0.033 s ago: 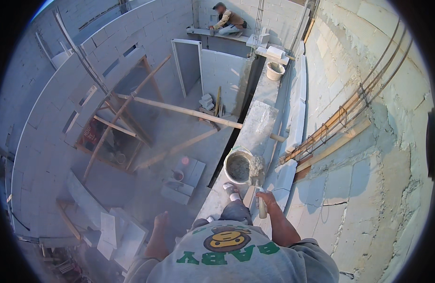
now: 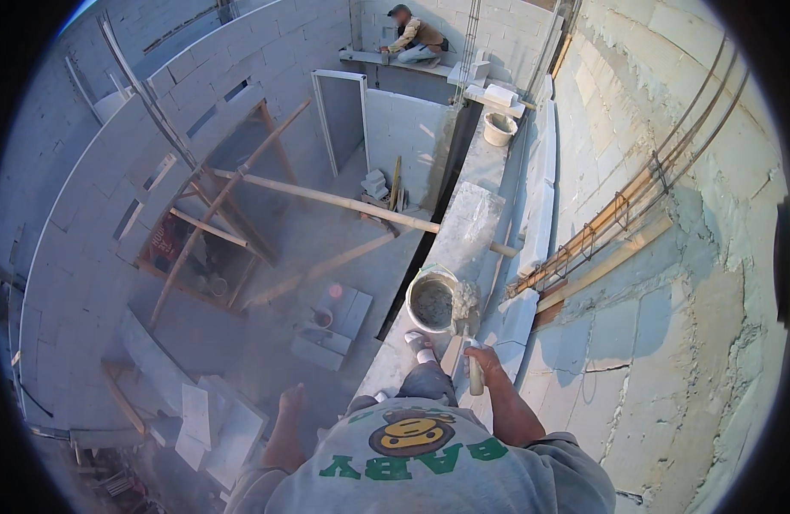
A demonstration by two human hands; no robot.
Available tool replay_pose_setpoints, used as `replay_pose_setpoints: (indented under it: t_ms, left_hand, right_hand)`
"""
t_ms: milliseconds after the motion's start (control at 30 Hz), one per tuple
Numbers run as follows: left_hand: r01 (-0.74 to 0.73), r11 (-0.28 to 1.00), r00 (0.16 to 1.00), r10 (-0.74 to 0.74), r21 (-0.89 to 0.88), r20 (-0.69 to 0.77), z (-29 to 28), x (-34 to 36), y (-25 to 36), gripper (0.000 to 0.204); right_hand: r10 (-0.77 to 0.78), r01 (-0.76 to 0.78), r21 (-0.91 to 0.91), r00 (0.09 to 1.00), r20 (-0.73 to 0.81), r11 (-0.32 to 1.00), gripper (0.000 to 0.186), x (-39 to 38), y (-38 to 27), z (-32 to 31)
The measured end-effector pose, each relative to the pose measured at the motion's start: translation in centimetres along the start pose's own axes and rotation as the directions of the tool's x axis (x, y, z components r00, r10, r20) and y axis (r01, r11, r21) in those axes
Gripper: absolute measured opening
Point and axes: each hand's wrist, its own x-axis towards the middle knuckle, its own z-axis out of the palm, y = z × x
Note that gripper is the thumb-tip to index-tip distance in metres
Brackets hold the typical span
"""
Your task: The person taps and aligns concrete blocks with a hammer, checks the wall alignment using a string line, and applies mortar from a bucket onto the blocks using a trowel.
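Grey mortar bucket [image 2: 431, 301], one trowel [image 2: 469, 343], two hands [image 2: 485, 358].

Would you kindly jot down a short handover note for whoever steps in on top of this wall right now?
Right hand: closed around the handle of a trowel whose blade, loaded with mortar, is beside the bucket's rim.
Left hand: empty, held out over the drop to the left, touching nothing.
Bucket: stands on the wall top just ahead of the foot, part full of grey mortar.
Done: blocks stand in a row along the right of the wall top.
Left: the wall top beyond the bucket looks bare. A second bucket sits further along; another person works at the far end.
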Motion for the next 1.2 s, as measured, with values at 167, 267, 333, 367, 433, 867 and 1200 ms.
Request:
replay_pose_setpoints:
  t_ms: [167, 267, 333, 367, 433, 867, 1200]
  left_hand:
    - [-0.083, 0.997, 0.996, 0.083, -0.001, -0.040, 0.9, -2.8, -2.1, 0.046]
    - [0.103, 0.994, 0.994, -0.102, 0.022, -0.036, 2.2, -7.0, -0.9, 0.035]
    - [0.442, 0.847, 0.892, -0.449, -0.296, 0.048, 0.9, -8.8, 8.0, 0.033]
    - [0.440, 0.843, 0.891, -0.452, -0.310, 0.035, 0.8, -9.1, 7.0, 0.033]
    - [0.387, 0.899, 0.917, -0.399, -0.204, -0.020, 1.0, -9.2, 3.8, 0.031]
    - [0.078, 0.990, 0.993, -0.088, -0.118, -0.078, 2.7, -8.6, 1.6, 0.034]
    - [0.153, 0.972, 0.986, -0.163, -0.181, -0.040, 3.1, -8.7, -1.1, 0.043]
  right_hand:
    - [0.020, -0.020, -0.019, 1.000, 0.019, 1.000, 0.021, -1.1, -0.2, 1.1]
    - [0.013, -0.014, 0.005, 1.000, 0.010, 1.000, 0.022, -0.9, -0.2, 1.2]
    - [-0.018, 0.020, 0.073, 0.999, -0.037, 0.997, 0.022, -0.8, 0.6, -0.4]
    - [-0.017, 0.019, 0.062, 0.999, -0.038, 0.998, 0.022, -0.3, 0.4, -0.2]
    - [-0.030, 0.031, 0.044, 0.999, -0.032, 0.999, 0.023, 0.0, -0.2, 0.3]
    - [-0.035, 0.034, 0.017, 0.999, 0.033, 0.999, 0.022, 1.3, -2.8, 1.0]
    - [-0.046, 0.044, 0.058, 0.999, 0.029, 0.997, 0.024, 1.0, -3.2, 1.3]
